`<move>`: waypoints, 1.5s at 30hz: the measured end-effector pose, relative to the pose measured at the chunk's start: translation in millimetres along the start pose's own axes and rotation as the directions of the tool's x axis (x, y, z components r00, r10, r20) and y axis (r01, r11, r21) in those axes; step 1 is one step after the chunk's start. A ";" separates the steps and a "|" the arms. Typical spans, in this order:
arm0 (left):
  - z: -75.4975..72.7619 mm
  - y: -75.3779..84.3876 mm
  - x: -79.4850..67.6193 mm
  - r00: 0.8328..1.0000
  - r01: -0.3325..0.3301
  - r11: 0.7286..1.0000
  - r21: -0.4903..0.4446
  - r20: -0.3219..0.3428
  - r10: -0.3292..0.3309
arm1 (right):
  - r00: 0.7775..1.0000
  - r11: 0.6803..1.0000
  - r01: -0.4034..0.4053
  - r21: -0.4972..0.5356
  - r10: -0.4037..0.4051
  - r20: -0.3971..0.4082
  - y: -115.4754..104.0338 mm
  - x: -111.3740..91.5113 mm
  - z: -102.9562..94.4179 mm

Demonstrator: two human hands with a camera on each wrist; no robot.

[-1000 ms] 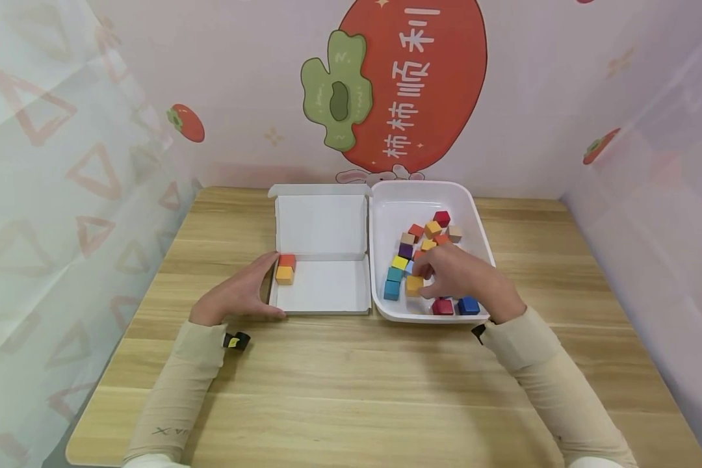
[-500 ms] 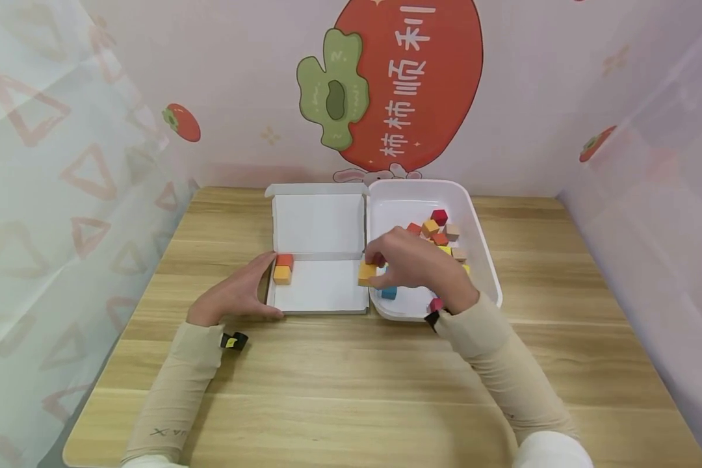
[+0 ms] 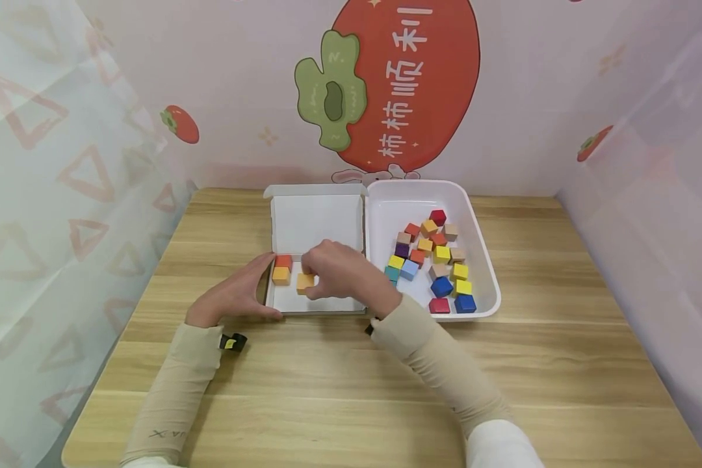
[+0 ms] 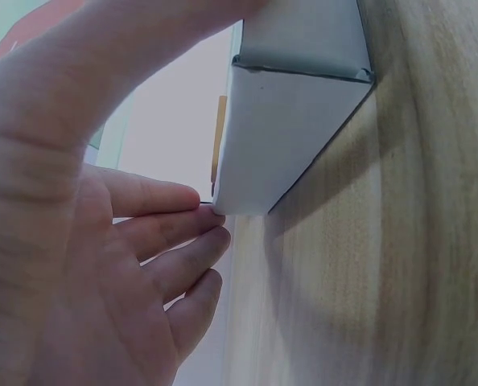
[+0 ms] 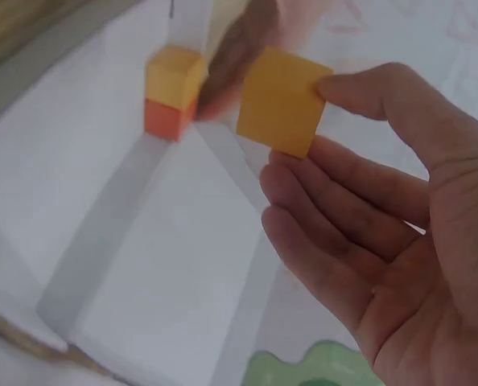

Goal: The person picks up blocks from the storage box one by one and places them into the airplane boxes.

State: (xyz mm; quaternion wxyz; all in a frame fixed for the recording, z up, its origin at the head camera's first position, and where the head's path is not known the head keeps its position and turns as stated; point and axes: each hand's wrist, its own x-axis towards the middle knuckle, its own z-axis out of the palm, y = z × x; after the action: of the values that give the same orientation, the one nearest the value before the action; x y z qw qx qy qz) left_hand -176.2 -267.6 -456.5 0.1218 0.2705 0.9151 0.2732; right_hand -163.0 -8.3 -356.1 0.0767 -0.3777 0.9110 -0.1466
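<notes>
Above the floor of the white cardboard box [image 3: 289, 303]: the right hand [image 3: 342, 273] holds a yellow-orange cube [image 5: 282, 100]. Grip: thumb tip on one side, fingertips on the opposite, most of the block exposed; gap no wider than the cube. Clearance beneath cannot be judged.

Already against the box's left wall: orange-red cube [image 3: 283, 262] at the rear, light-orange cube [image 3: 281, 277] touching in front of it. Left hand [image 3: 234, 298] spans that wall from outside, thumb at the front corner, fingers extended to the rear one, touching the card; no cube in it.

Failure modes, by judgement:
1. Neighbours nudged. Likeliest if the held cube comes in low and sideways; its hidden lower edge would strike the light-orange cube and skew the pair.
2. Slip or twist. Contact is fingertip only, so a bump could rotate the cube.
3. Box shift. Card looks light; uneven left-hand pressure could bow the wall or slide the box on the worktop [image 3: 304, 403].
4. Snag. Black wrist strap [image 3: 370, 328] sits near the box's front right corner, beside the white plastic tray [image 3: 406, 199]; a dropped wrist could catch either.
</notes>
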 end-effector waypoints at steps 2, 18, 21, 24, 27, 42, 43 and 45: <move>1.2 -1.8 0.8 1.000 -0.020 1.000 -0.011 -0.007 0.020 | 1.000 1.000 -0.001 -0.014 0.001 -0.001 -3.8 9.0 10.3; 2.5 -1.8 -0.1 1.000 -0.015 1.000 -0.005 0.002 0.015 | 1.000 0.996 -0.001 -0.088 -0.001 -0.016 2.0 41.4 70.5; 1.5 -0.3 -0.5 1.000 -0.009 1.000 0.000 0.006 0.009 | 0.999 0.999 -0.020 -0.034 0.019 -0.031 3.6 42.5 72.9; 0.6 -0.1 -0.9 1.000 -0.002 1.000 0.006 0.012 0.002 | 0.997 0.999 -0.043 -0.004 0.043 -0.066 4.4 43.6 74.4; 0.2 -1.1 -0.2 1.000 0.001 1.000 0.017 0.012 -0.002 | 0.993 0.998 -0.066 -0.017 0.064 -0.100 3.8 45.3 76.7; -0.5 -1.4 1.7 1.000 -0.028 1.000 0.007 0.008 0.028 | 0.980 0.978 -0.143 -0.153 0.119 -0.157 -16.9 50.1 80.2; -0.6 -1.4 1.7 1.000 -0.028 1.000 0.009 0.010 0.027 | 0.981 0.980 -0.136 -0.143 0.113 -0.155 -18.1 46.2 75.6; -0.9 -0.7 1.5 1.000 -0.023 1.000 0.011 0.014 0.023 | 0.983 0.987 -0.111 -0.114 0.092 -0.159 -19.2 36.7 64.3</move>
State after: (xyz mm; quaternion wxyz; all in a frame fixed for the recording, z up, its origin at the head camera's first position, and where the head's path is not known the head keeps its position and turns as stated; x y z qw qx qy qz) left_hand -178.1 -267.7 -456.3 0.1234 0.2837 0.9125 0.2677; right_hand -159.9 -60.7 -411.7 -0.0096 -0.3221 0.9396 -0.1152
